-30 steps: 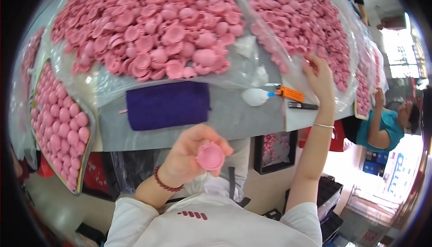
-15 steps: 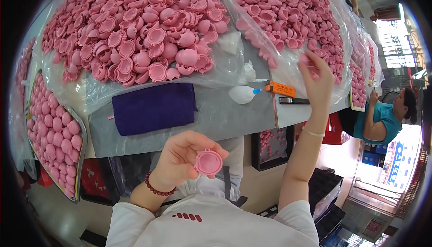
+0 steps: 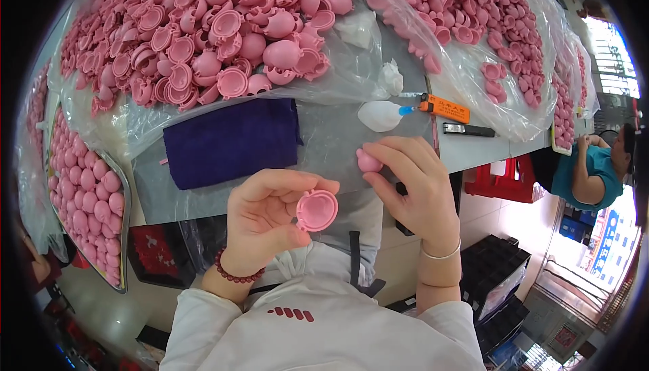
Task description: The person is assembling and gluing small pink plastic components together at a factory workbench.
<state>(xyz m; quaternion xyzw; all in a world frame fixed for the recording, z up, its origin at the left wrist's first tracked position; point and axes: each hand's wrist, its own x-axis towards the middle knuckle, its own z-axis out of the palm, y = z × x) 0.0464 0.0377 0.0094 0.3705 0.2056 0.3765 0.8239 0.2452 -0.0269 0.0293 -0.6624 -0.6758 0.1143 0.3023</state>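
Between the thumb and fingers of my left hand [image 3: 267,212] is a pink plastic half shell [image 3: 317,211], its hollow round side turned toward me. A smaller rounded pink shell piece [image 3: 368,161] is pinched in the fingertips of my right hand [image 3: 419,188]. The two hands are side by side over the near table edge, and the pieces are apart. Beyond my left hand lies a folded dark purple cloth [image 3: 233,142]. A white squeeze bottle with a blue tip [image 3: 380,116] stands out beyond my right hand.
A large heap of pink shells [image 3: 203,33] on clear plastic covers the far table; another heap [image 3: 473,6] lies to its right. An orange box cutter [image 3: 444,108] and a black-and-silver clipper-like tool [image 3: 468,129] lie right. A tray of pink balls [image 3: 88,195] is left. Someone in teal [image 3: 588,175] sits far right.
My right hand has come back from the right-hand heap with a small pink piece, close to my left hand. The left hand still holds its half shell, now tilted slightly differently.
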